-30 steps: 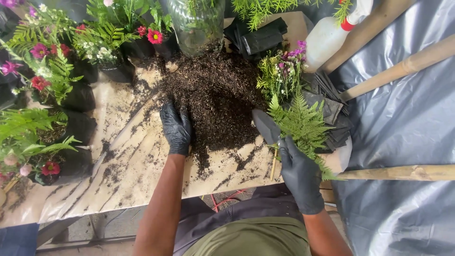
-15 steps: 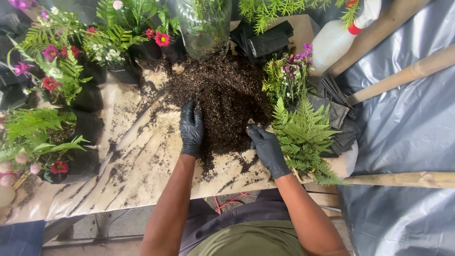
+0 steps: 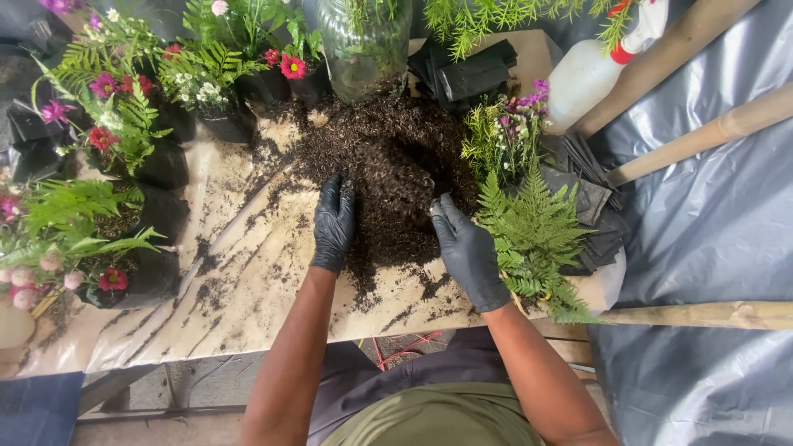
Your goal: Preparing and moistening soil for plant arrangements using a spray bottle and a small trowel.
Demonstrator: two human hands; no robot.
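Observation:
Both my hands wear black gloves and press into a heap of dark potting soil (image 3: pixel 384 161) on a table covered with a beige sheet (image 3: pixel 248 285). My left hand (image 3: pixel 334 221) lies flat on the heap's left side with its fingers slightly apart. At the heap's right side my right hand (image 3: pixel 467 248) is cupped, thumb on the soil. Neither hand grips an object. A cut green fern (image 3: pixel 537 235) lies right beside my right hand, on flat black bags (image 3: pixel 593 202).
Flowers and ferns in black bags (image 3: pixel 124 140) line the left and back edges. At the back stand a glass jar (image 3: pixel 363 45), folded black bags (image 3: pixel 471 74) and a white spray bottle (image 3: pixel 582 74). Bamboo poles (image 3: pixel 702 132) and a grey tarp (image 3: pixel 710 239) fill the right.
My right hand let go of the fern and a black bag, then moved left onto the soil. My left hand shifted slightly right on the heap.

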